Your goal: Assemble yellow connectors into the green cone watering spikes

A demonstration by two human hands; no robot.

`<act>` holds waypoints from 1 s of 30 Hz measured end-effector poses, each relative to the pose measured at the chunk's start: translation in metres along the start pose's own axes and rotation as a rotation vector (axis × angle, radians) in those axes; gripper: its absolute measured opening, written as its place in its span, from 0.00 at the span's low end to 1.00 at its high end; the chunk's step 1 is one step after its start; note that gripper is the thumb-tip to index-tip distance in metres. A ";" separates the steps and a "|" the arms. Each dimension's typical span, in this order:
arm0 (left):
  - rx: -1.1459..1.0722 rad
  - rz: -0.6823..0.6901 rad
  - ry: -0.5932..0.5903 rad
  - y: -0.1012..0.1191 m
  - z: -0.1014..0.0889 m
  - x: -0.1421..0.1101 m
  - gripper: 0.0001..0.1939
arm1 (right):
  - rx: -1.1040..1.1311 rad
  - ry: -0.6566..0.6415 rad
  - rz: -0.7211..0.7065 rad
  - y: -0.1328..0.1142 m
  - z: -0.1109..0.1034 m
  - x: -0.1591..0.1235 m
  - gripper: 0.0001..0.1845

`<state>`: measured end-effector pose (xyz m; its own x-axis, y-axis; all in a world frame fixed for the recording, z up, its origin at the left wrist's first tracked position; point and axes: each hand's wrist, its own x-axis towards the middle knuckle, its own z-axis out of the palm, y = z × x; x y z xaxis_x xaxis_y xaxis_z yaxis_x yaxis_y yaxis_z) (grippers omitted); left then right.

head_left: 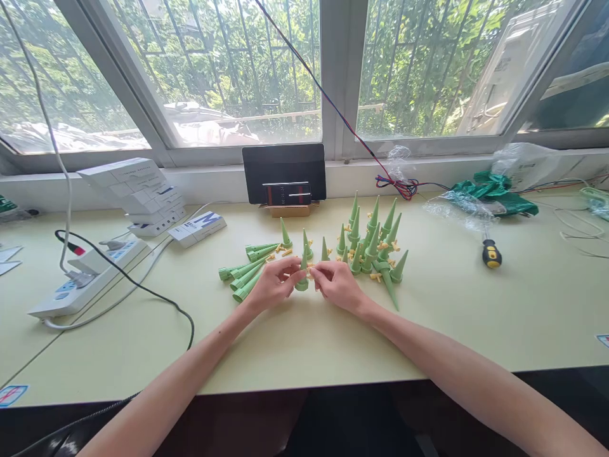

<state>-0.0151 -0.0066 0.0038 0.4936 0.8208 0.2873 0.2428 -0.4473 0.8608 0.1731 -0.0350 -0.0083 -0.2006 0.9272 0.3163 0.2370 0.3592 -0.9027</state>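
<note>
My left hand (276, 282) is closed around a green plant watering spike (303, 278), which points upward at the middle of the table. From the other side, my right hand (337, 284) pinches a small yellow valve (310, 269) against the spike's side; the fingertips partly hide it. Several loose green spikes (246, 278) lie fanned out on the left, with small yellow valves (287, 252) near their tips. A few more stand upright just behind my hands. To the right is a cluster of green spikes (371, 244), mostly upright, many with yellow valves attached.
A tablet (284, 162) with a phone (287, 193) in front leans by the window. Stacked white boxes (137, 190) and a power strip (90, 279) with cables are at left. At right lie a screwdriver (491, 254), green plastic (504, 197) and a red-blue cable (398, 186).
</note>
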 end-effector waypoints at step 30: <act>0.057 0.060 0.022 -0.001 -0.001 0.001 0.12 | 0.362 -0.123 0.286 -0.014 -0.003 0.000 0.19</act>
<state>-0.0155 -0.0053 0.0030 0.4901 0.7993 0.3478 0.2605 -0.5151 0.8166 0.1724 -0.0400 0.0056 -0.2919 0.9562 0.0235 -0.0434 0.0113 -0.9990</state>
